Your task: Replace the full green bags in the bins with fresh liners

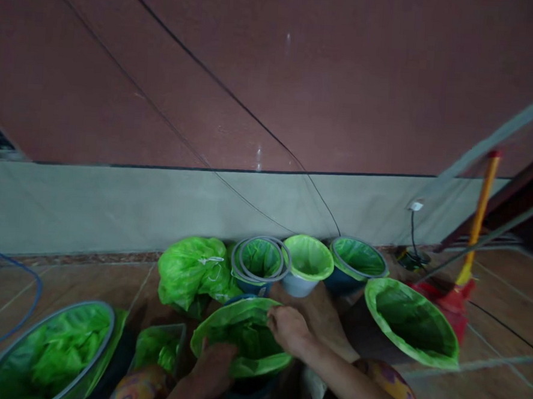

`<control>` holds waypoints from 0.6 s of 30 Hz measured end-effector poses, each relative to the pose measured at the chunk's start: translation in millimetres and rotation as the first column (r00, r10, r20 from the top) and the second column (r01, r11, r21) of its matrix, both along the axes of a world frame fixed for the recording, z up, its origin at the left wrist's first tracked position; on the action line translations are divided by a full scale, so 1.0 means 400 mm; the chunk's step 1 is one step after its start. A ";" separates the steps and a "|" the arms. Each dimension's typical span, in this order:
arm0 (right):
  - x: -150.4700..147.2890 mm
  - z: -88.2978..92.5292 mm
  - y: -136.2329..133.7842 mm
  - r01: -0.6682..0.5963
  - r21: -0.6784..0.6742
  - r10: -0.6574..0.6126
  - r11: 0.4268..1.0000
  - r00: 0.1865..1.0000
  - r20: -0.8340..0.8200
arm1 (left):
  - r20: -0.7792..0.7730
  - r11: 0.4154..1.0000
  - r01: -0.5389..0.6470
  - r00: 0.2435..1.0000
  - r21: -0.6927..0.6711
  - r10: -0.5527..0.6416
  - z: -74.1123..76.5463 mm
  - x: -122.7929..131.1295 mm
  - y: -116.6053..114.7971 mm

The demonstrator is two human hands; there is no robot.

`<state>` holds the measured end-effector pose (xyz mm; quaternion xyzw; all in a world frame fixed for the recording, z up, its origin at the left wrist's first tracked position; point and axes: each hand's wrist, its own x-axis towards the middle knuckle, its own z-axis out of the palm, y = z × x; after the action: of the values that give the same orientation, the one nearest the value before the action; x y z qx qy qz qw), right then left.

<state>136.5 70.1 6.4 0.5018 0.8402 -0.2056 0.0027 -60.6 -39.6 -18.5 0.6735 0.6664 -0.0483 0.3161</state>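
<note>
A green bin liner (246, 309) lies spread in the mouth of a dark bin (250, 388) in front of me, its edge folded out over the rim. My right hand (288, 327) is closed on the liner's edge at the right side of the rim. On the near left side, my left hand (215, 365) has its thumb up inside the rim and its fingers curled around the liner's edge. Inside, the liner is loose and crumpled, and the bottom is hidden. Both knees show in patterned cloth at the lower edge of the view.
Several lined bins surround me: a large bin (105, 334), a small square bin (181, 339), a white bin (301, 286) and a brown bin (358, 325). A tied green bag (190, 267) lies by the wall. A red dustpan (454, 304) with yellow handle stands right; a blue hose (37, 294) lies left.
</note>
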 end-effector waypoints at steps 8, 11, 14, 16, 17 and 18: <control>-0.227 -0.125 0.154 -0.074 0.013 0.071 0.997 0.980 0.186 | 0.073 0.991 0.125 0.990 -0.039 -0.122 -0.042 0.094 0.040; -0.268 -0.201 0.168 -0.090 0.029 0.079 0.996 0.963 0.259 | 0.019 0.996 0.092 0.996 -0.018 -0.092 -0.107 0.139 0.057; -0.282 -0.254 0.187 -0.127 0.025 0.113 0.992 0.941 0.318 | 0.026 0.999 0.025 0.999 -0.033 -0.024 -0.154 0.173 0.079; -0.283 -0.270 0.201 -0.156 0.015 0.142 0.988 0.935 0.326 | 0.062 0.999 -0.021 0.998 -0.029 0.022 -0.169 0.180 0.088; -0.281 -0.273 0.206 -0.167 0.009 0.155 0.986 0.933 0.326 | 0.101 0.999 -0.034 0.994 -0.011 0.035 -0.172 0.178 0.089; -0.278 -0.274 0.209 -0.177 0.006 0.165 0.984 0.931 0.325 | 0.144 0.999 -0.042 0.989 0.011 0.040 -0.173 0.174 0.087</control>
<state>25.2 153.8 -103.1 0.4536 0.8723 -0.1050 0.1493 8.9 -5.0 -87.8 0.6636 0.6559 0.0118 0.3595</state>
